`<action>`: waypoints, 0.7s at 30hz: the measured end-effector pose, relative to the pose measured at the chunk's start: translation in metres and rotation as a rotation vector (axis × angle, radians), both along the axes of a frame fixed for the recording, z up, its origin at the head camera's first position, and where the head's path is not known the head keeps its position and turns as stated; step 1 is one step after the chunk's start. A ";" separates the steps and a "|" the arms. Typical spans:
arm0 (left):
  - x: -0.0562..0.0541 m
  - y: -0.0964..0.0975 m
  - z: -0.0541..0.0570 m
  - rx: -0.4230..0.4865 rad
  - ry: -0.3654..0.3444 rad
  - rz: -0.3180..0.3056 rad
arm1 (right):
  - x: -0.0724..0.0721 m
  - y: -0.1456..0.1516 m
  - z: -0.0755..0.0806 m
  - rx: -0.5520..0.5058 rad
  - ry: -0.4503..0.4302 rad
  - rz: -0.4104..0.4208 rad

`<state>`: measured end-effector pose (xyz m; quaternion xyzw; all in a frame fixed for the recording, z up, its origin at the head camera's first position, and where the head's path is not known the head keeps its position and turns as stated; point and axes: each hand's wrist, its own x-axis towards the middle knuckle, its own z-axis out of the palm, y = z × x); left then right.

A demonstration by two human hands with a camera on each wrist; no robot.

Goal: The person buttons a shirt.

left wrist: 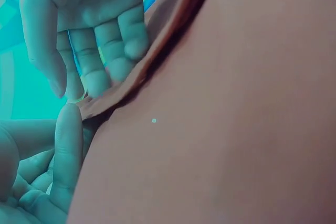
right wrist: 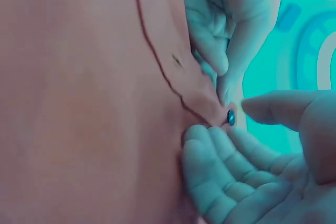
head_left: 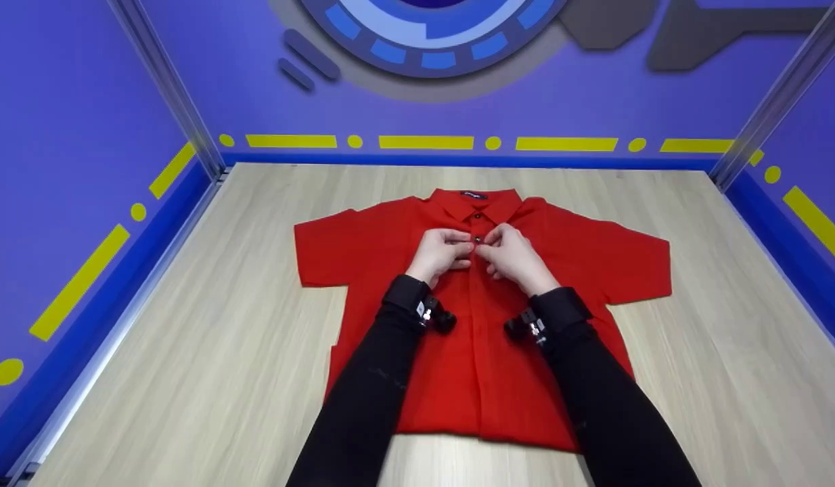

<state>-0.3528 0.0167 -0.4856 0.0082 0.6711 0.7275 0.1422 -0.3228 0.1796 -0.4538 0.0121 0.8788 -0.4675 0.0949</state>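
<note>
A red short-sleeved shirt (head_left: 417, 379) lies front up, its collar (head_left: 451, 205) towards the back wall. At the upper placket, my left hand (head_left: 441, 253) pinches the fabric edge from the left. My right hand (head_left: 515, 257) meets it from the other side, fingers and thumb around the cloth by a small dark button (right wrist: 231, 118). In the left wrist view the left thumb (left wrist: 68, 145) presses against the raised edge, with the right hand (left wrist: 100, 30) above. A buttonhole slit (right wrist: 177, 60) shows on the placket in the right wrist view.
The shirt lies on a wood-grain table (head_left: 208, 379). Blue panels with yellow marks (head_left: 424, 142) stand at the back and both sides, joined by metal posts (head_left: 167, 81). Another button (head_left: 478, 216) sits at the collar.
</note>
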 end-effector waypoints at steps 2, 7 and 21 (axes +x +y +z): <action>0.001 0.000 0.000 0.005 0.003 0.000 | 0.004 -0.001 0.002 0.063 -0.020 0.030; 0.003 0.000 0.001 -0.005 0.020 0.001 | 0.014 -0.005 0.003 0.183 -0.026 0.117; 0.002 -0.002 0.001 0.015 0.018 -0.036 | 0.037 -0.021 0.000 0.403 0.063 0.126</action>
